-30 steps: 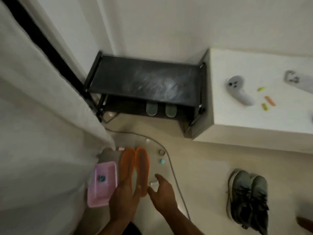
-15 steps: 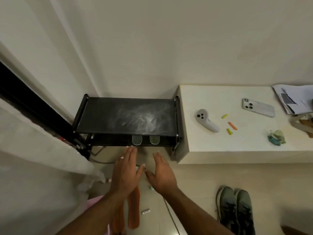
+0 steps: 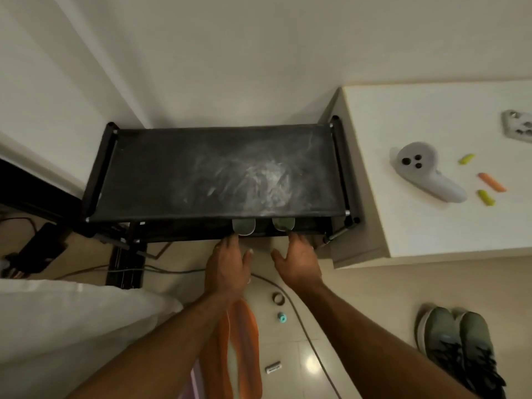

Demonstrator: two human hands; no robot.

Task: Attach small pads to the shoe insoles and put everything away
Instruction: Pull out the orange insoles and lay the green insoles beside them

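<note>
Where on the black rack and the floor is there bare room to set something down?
The rack's top shelf is bare. Floor between the cable and the green shoes is free. Crowded: around the orange insoles, tape ring and both hands.

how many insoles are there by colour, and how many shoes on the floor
Orange insoles: 2, lying on the floor
Pale translucent insoles: 2, poking out of the black rack's lower shelf
Green shoes: 2, on the floor
Total: 6
</note>
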